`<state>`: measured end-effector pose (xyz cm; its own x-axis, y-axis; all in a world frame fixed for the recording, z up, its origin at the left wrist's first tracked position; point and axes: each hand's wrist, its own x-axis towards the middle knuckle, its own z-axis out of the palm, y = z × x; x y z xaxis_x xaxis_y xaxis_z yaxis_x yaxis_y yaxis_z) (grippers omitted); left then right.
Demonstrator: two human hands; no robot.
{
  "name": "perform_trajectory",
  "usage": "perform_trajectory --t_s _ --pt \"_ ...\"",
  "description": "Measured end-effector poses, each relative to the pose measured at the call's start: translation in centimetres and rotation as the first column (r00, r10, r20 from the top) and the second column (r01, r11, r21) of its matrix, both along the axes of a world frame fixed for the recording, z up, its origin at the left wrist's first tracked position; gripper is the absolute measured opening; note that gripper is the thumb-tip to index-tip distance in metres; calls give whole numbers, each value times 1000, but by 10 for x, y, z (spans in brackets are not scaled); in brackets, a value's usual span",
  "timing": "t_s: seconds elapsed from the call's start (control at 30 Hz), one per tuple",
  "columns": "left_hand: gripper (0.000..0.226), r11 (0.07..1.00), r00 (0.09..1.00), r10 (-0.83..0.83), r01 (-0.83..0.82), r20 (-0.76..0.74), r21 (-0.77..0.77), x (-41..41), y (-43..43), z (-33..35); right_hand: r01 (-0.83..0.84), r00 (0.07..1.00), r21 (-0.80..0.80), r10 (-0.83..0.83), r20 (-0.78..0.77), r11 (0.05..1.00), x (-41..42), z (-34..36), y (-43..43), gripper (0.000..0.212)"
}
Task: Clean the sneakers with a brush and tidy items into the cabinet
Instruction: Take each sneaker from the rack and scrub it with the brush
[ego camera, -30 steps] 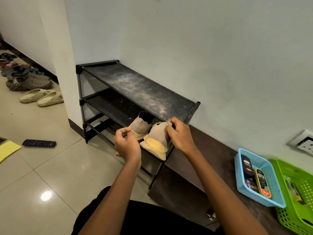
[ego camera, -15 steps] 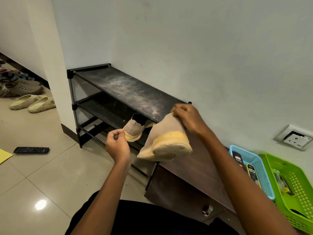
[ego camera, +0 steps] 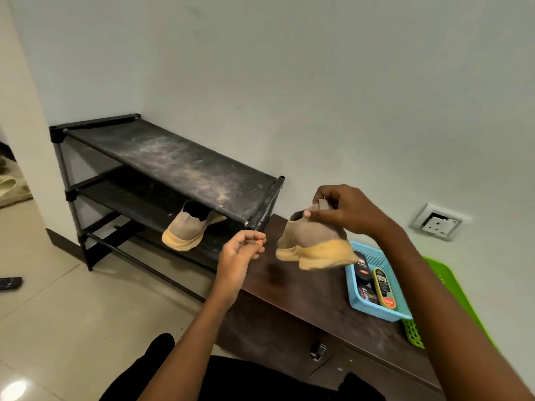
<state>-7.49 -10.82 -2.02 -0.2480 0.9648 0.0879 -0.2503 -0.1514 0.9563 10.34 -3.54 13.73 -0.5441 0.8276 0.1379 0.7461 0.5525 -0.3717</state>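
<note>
The right hand pinches the heel of 1 sneaker, holding it in the air above the dark cabinet top, between the shoe rack and the blue basket. The left hand curls its fingertips toward the thumb; I cannot tell whether it holds anything. The other sneaker sits on the rack's middle shelf.

I am facing a plain pale wall, where a white socket is sitting low on my right. A black tiered rack with a dusty top shelf is standing against it, just beside a low dark-brown cabinet. Glossy beige floor tiles are reflecting a bright spot of light.
</note>
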Motion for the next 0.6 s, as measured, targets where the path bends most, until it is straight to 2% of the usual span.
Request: perform_trajectory --t_s 0.17,0.23,0.3,0.37,0.5,0.6 --pt "24 988 987 -155 154 -43 -26 25 6 -1 -59 976 182 18 218 982 -2 -91 -18 25" --pt "24 965 961 -257 248 -105 -85 33 10 -9 -60 975 252 3 223 966 4 -127 -29 30" --pt "24 938 908 -337 302 -248 -171 40 13 -19 -78 982 292 22 189 953 9 -154 -40 31" --pt "24 920 849 -378 300 -369 -253 45 15 -26 -102 982 283 51 183 954 10 -171 -48 28" --pt "26 868 814 -454 313 -363 -384 52 18 -32 -129 976 254 78 201 959 13 -193 -48 41" --pt "27 859 775 -469 290 -423 -421 58 20 -35 -78 987 179 51 152 981 23 -195 -46 37"
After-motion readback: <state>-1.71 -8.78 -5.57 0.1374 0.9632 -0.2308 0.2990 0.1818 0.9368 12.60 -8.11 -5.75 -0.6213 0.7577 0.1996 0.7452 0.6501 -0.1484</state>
